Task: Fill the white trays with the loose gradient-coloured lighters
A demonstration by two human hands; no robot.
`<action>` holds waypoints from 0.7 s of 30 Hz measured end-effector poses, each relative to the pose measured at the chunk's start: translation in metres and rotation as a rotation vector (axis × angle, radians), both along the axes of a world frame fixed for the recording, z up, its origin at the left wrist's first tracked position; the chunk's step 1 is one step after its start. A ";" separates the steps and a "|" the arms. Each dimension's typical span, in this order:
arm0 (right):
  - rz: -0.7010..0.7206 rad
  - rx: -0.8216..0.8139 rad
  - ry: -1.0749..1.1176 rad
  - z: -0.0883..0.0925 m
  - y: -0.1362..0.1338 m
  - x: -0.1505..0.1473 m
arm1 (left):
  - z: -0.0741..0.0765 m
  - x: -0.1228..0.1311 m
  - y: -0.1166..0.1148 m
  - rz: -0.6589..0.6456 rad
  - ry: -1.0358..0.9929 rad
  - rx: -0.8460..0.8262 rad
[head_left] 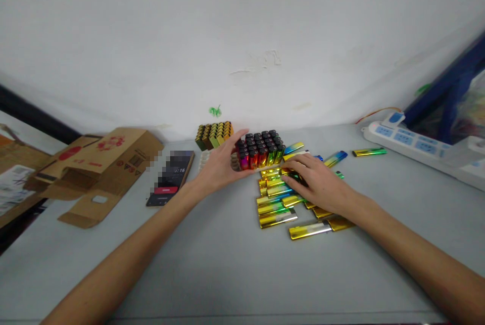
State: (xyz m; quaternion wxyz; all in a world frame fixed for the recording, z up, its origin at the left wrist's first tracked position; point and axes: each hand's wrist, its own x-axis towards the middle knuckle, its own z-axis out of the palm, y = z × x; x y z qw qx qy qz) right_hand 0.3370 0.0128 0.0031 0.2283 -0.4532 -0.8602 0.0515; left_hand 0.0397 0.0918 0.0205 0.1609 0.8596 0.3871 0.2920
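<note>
A block of upright lighters (261, 150) with black tops and shiny rainbow bodies stands in a shallow pale tray on the table. My left hand (222, 163) grips its left end, index finger along the back and thumb at the front lower edge. Just right of the block, my right hand (318, 181) is bent down over loose gold lighters (276, 209), its fingers curled. What those fingers hold, if anything, is hidden beneath them. More lighters, some gold and blue, lie flat around and under this hand.
Behind my left hand stands another block of gold items (214, 134), beside a pale tray with round hollows (204, 158). A phone (172, 176) and an open cardboard box (109, 163) lie leftward. A white power strip (420, 143) and a single lighter (369, 152) are at right.
</note>
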 end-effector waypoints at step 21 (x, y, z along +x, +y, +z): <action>0.015 -0.016 0.004 -0.002 0.001 0.001 | 0.002 0.001 -0.001 0.059 0.119 -0.052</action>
